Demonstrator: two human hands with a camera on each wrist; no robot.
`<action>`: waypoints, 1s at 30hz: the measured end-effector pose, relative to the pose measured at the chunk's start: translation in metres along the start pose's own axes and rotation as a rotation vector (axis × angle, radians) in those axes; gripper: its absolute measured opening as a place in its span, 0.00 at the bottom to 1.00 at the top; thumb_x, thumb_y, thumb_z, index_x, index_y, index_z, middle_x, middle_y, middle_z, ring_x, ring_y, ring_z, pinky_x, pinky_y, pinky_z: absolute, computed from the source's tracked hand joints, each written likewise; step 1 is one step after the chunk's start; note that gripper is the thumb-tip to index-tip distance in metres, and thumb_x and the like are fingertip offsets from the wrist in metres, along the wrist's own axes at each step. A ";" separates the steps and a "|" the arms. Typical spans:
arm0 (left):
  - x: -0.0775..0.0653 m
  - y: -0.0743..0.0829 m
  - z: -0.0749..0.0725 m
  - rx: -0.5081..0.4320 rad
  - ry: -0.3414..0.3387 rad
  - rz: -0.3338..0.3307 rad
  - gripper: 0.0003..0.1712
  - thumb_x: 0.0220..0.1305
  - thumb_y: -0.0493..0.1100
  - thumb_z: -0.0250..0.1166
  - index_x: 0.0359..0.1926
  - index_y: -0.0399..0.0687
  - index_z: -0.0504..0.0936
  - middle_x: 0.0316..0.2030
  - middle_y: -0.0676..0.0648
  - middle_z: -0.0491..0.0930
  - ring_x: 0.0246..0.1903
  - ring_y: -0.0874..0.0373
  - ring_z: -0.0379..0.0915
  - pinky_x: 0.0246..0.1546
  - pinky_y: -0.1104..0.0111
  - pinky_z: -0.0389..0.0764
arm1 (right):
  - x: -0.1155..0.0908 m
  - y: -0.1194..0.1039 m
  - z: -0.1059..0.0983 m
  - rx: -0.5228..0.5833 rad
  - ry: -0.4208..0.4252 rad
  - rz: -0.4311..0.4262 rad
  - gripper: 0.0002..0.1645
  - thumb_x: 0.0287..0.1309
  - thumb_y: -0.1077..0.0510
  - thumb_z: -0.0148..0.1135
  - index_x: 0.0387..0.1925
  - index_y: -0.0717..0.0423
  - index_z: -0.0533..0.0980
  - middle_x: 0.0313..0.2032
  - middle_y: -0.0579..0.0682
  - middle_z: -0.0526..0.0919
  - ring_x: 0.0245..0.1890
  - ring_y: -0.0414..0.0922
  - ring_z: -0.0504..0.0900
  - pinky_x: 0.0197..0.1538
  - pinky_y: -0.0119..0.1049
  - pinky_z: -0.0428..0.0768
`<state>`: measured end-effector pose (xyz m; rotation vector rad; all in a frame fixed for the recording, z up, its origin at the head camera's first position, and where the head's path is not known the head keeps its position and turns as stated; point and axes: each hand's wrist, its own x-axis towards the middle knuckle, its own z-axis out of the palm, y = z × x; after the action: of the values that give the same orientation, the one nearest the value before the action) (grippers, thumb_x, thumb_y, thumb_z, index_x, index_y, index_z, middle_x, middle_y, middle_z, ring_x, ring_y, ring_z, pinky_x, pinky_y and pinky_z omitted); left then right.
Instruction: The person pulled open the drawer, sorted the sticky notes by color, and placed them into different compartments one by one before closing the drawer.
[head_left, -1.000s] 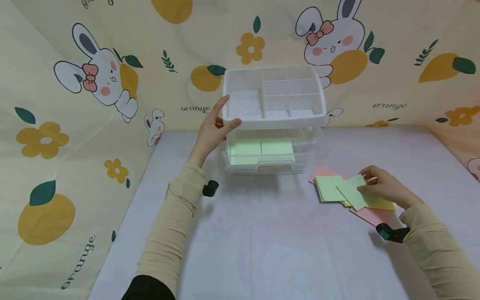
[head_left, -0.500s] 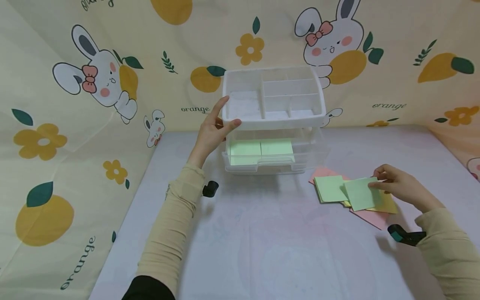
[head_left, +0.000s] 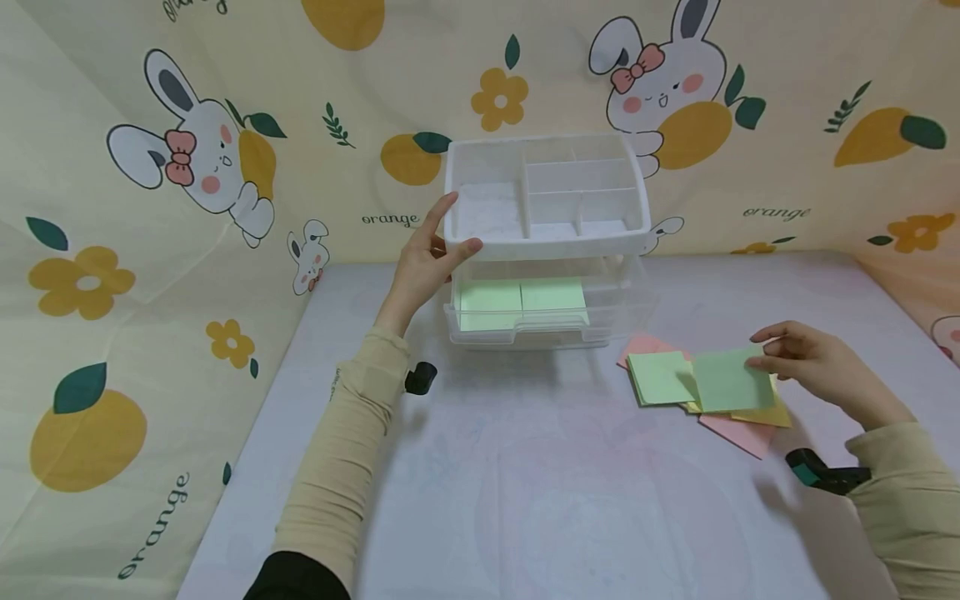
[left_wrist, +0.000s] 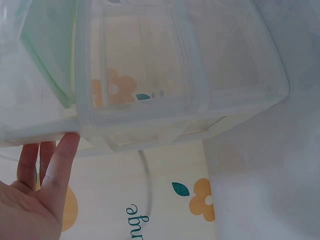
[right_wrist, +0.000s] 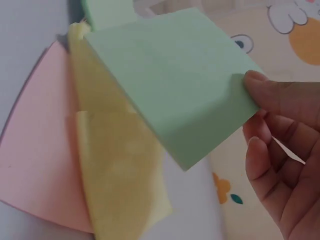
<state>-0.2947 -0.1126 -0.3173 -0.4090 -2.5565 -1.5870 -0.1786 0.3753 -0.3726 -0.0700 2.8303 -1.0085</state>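
In the right hand's (head_left: 832,375) pinch, green note (head_left: 726,382); in the left hand's (head_left: 422,268) grip, organizer (head_left: 566,247).

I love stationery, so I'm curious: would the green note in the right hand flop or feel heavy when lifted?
The green note is probably fairly stiff: the right hand pinches it near one corner, yet it looks flat. It is likely light, judging by its thin edge, and may crease if squeezed hard.

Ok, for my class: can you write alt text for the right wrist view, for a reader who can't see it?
A right hand pinches a green paper by its edge, thumb on top. To the left are yellow papers and a pink paper; a second green paper shows partly at the top.
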 end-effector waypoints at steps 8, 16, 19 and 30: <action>-0.001 -0.001 -0.001 0.008 -0.002 0.003 0.40 0.51 0.67 0.63 0.61 0.96 0.51 0.30 0.47 0.68 0.28 0.52 0.68 0.29 0.66 0.77 | -0.006 -0.018 -0.012 0.058 0.047 0.068 0.26 0.59 0.42 0.58 0.53 0.52 0.71 0.29 0.32 0.80 0.32 0.33 0.77 0.34 0.23 0.68; 0.001 -0.001 0.000 0.000 -0.004 -0.009 0.40 0.52 0.65 0.63 0.63 0.93 0.51 0.30 0.47 0.68 0.28 0.52 0.68 0.29 0.66 0.77 | -0.006 -0.049 -0.018 0.303 0.176 -0.106 0.18 0.60 0.59 0.59 0.52 0.54 0.73 0.30 0.31 0.82 0.29 0.32 0.79 0.35 0.19 0.72; 0.001 0.000 -0.001 0.002 -0.007 -0.024 0.41 0.53 0.64 0.63 0.64 0.92 0.51 0.30 0.47 0.68 0.27 0.53 0.67 0.29 0.66 0.76 | -0.005 -0.062 -0.020 0.551 0.181 -0.259 0.17 0.58 0.69 0.57 0.50 0.57 0.74 0.30 0.38 0.84 0.29 0.35 0.79 0.36 0.20 0.74; 0.001 0.000 -0.001 -0.003 -0.008 -0.026 0.40 0.53 0.65 0.63 0.61 0.96 0.51 0.31 0.47 0.68 0.27 0.53 0.68 0.29 0.66 0.76 | 0.010 -0.115 -0.023 1.120 0.212 -0.575 0.18 0.54 0.81 0.48 0.48 0.75 0.71 0.33 0.54 0.82 0.31 0.45 0.81 0.38 0.27 0.80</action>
<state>-0.2958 -0.1137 -0.3169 -0.3843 -2.5762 -1.6013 -0.1919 0.2996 -0.2827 -0.6859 1.9706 -2.6515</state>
